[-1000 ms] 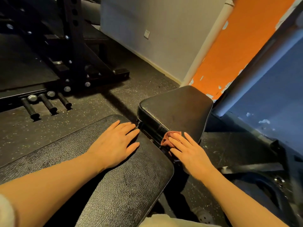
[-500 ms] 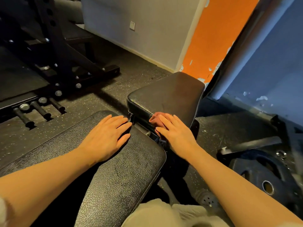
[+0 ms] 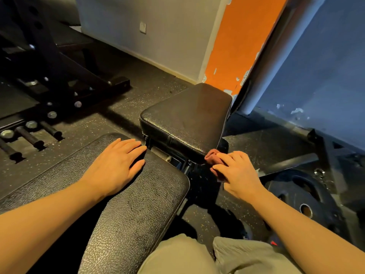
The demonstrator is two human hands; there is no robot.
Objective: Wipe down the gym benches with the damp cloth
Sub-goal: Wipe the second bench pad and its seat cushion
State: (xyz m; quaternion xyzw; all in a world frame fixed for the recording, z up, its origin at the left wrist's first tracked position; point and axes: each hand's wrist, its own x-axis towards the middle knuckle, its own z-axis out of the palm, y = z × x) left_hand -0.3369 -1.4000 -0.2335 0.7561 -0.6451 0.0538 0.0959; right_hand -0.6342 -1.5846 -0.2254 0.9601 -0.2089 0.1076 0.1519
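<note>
Now at frame centre | right hand (image 3: 237,173) pinches the reddish damp cloth (image 3: 212,156) against the seat pad's (image 3: 187,119) near right corner | left hand (image 3: 116,167) lies flat, fingers straight, on the long back pad (image 3: 138,214) at lower left | best to keep cloth bunched, follow the edge seam, press evenly.

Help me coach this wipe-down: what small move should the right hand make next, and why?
Probably slide the cloth up onto the seat pad top. The right hand holds it at the pad's near corner, by the edge, with the top bare; the left hand rests flat on the long pad.
</note>
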